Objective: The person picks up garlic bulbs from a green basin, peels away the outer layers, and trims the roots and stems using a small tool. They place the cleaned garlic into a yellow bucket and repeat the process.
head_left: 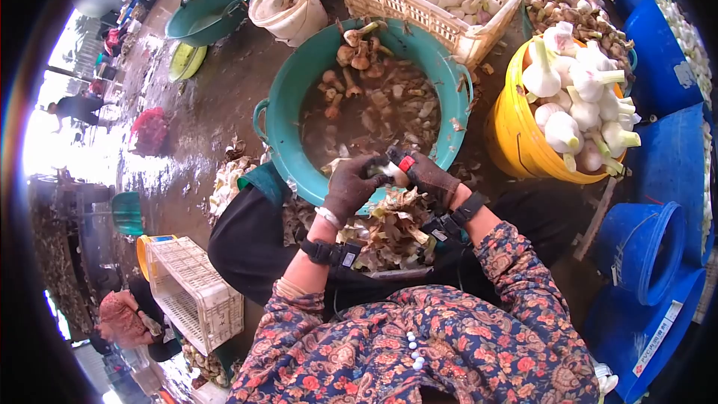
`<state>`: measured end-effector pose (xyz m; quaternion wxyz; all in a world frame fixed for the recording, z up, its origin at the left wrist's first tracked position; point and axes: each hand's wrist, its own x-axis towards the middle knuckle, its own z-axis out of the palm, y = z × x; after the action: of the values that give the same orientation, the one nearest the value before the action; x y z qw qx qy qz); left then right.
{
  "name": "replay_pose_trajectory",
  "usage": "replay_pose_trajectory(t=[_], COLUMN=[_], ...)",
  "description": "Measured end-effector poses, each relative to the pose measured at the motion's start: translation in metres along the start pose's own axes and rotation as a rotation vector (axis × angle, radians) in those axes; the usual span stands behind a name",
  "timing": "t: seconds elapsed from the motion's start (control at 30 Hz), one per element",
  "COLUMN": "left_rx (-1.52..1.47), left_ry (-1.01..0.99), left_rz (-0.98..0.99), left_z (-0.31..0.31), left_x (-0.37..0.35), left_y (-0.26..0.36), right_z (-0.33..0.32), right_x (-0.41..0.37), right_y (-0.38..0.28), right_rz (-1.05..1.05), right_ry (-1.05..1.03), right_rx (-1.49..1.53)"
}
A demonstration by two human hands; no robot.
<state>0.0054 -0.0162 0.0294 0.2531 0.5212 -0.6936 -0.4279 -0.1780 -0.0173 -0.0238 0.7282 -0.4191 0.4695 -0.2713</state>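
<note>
Over the near rim of a green tub, both gloved hands meet around a whitish garlic bulb. My left hand pinches it from the left, fingers curled. My right hand closes on its other side; something red shows at the fingers, and I cannot make out whether it is a band or part of a tool. Brown water fills the tub, with unpeeled garlic bulbs heaped at its far side and loose skins floating. Below the hands lies a pile of dry garlic skins between the legs.
To the right stands a yellow bucket heaped with white garlic bulbs. A cream crate and a white bucket stand behind the tub. Blue barrels line the right side. A person sits by another crate at left.
</note>
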Motion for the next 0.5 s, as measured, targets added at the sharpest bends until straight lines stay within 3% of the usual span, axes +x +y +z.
replay_pose_trajectory(t=[0.03, 0.1, 0.17, 0.23, 0.3, 0.33, 0.4, 0.43, 0.5], left_rx=[0.053, 0.128, -0.611, -0.711, -0.031, -0.445, -0.602, -0.757, -0.978], left_ry=[-0.181, -0.147, -0.090, -0.095, 0.108, 0.117, 0.134, 0.148, -0.166], left_rz=[-0.152, -0.150, -0.420, -0.424, 0.306, 0.021, 0.029, 0.034, -0.283], left_z=[-0.003, -0.004, 0.000, 0.001, 0.001, 0.008, 0.006, 0.005, 0.002], left_x=[0.000, -0.001, -0.001, -0.007, -0.018, -0.023, -0.028, -0.030, -0.038], left_y=[-0.002, -0.004, -0.025, -0.027, 0.005, 0.002, 0.010, 0.013, 0.002], right_z=[0.000, 0.001, 0.000, 0.004, 0.004, 0.007, 0.011, 0.007, -0.008], right_x=[0.001, -0.007, -0.011, -0.021, -0.022, -0.021, -0.017, -0.016, -0.016], right_y=[0.005, 0.003, -0.006, -0.024, -0.027, -0.025, -0.018, -0.016, -0.019], right_rz=[0.000, -0.264, -0.230, -0.320, -0.241, -0.210, -0.172, -0.174, -0.195], right_ry=[-0.004, 0.023, -0.038, -0.148, -0.136, -0.100, -0.046, -0.044, -0.173], right_rx=[0.000, -0.250, -0.184, 0.215, 0.282, 0.484, 0.956, 0.957, 0.982])
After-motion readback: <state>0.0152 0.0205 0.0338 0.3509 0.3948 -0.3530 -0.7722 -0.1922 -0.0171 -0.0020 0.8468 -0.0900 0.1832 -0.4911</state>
